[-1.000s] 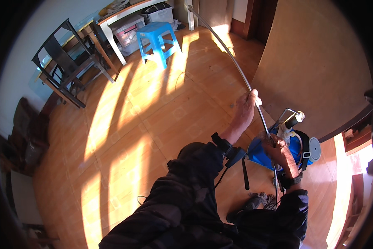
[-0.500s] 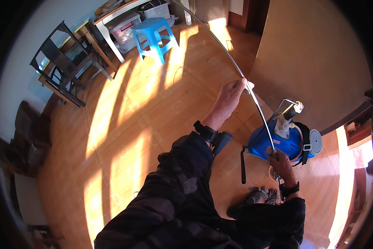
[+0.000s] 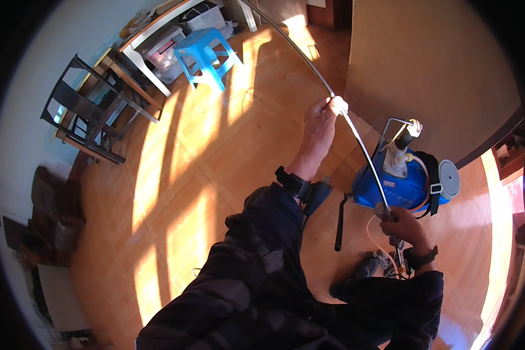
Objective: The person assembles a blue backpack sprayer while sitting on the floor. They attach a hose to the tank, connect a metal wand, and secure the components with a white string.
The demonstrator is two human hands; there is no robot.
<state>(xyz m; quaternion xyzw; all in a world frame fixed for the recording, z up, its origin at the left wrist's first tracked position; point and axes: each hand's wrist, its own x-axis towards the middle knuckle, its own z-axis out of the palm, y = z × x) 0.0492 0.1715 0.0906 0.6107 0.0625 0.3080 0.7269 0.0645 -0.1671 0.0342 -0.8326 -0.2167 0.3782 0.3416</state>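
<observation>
A long, thin metal spray lance point(image 3: 360, 140) runs slantwise from my right hand up past the top edge of the head view. My left hand point(image 3: 321, 123) is closed around its middle. Lower down, my right hand point(image 3: 407, 226) grips the handle end, where a grey fitting point(image 3: 382, 210) shows above the fingers. Beside the right hand stands a blue knapsack sprayer tank point(image 3: 364, 185) with a pump fitting on top, a round grey cap point(image 3: 448, 178) and a black strap. A black lever point(image 3: 340, 224) hangs at its left side. A pale orange hose point(image 3: 374, 236) loops below the tank.
A large brown panel point(image 3: 431, 76) rises behind the sprayer. Toward the far left are a blue plastic stool point(image 3: 203, 52), a dark wooden chair point(image 3: 78, 108) and a table with storage boxes beneath. My shoe point(image 3: 361, 271) rests on the sunlit tiled floor point(image 3: 186, 169).
The view has turned slightly, shifting stool and sprayer apart in the picture. Both hands keep their hold on the lance; more of the handle and hose shows below my right hand.
</observation>
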